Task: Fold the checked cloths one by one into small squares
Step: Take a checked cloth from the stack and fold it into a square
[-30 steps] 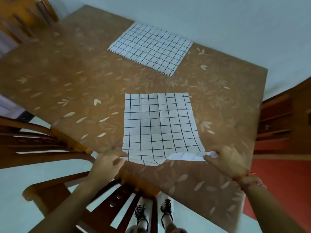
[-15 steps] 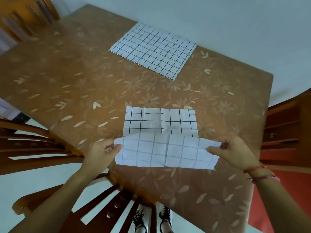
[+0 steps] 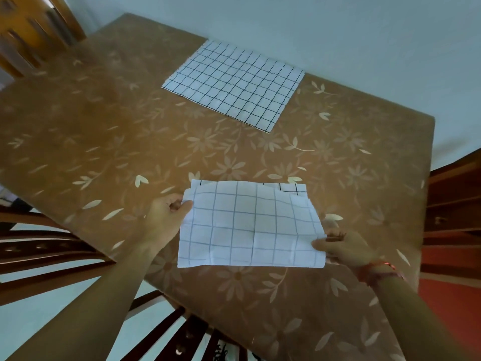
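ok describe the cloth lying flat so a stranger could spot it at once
Start at the brown flowered table and look to its far edge by the pale wall. A white checked cloth lies spread flat there, untouched. Its grid lines are crisp black, unlike the near cloth, held half folded by left hand and right hand, fainter lines showing.

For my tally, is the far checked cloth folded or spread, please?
Spread: the far checked cloth lies flat, its whole grid showing.
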### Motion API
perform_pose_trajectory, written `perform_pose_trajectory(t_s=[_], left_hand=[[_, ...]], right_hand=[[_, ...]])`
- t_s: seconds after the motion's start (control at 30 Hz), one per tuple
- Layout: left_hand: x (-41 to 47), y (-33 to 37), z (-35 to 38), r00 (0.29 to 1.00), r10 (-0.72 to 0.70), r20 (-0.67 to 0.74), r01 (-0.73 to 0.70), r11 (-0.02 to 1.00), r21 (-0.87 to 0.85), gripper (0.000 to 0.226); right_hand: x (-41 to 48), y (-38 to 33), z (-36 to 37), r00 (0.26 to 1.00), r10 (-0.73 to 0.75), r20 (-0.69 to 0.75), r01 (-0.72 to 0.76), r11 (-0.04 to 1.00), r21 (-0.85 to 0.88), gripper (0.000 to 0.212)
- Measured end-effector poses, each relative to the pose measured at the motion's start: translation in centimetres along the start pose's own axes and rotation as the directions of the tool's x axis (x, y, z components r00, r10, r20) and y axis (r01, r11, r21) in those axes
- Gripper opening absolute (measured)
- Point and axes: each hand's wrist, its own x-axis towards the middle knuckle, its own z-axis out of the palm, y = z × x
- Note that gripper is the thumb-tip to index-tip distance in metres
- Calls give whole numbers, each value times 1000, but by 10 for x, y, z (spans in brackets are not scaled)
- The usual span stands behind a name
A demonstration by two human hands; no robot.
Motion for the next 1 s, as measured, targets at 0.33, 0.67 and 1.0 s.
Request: perform_pose_trajectory(t_s=[0.33, 0.67, 1.0], left_hand=[[19, 11, 12, 994, -99, -47, 99, 995, 7, 7], [-44, 6, 34, 964, 241, 113, -266, 895, 358, 39], [-91, -35, 17, 932, -359, -56, 357, 933, -45, 34]], right_hand=[[45, -4, 13, 961, -56, -272, 6, 984, -181, 19], [48, 0, 21, 925, -134, -356, 10, 944, -328, 36], [30, 10, 11, 954, -133, -268, 37, 942, -333, 41]])
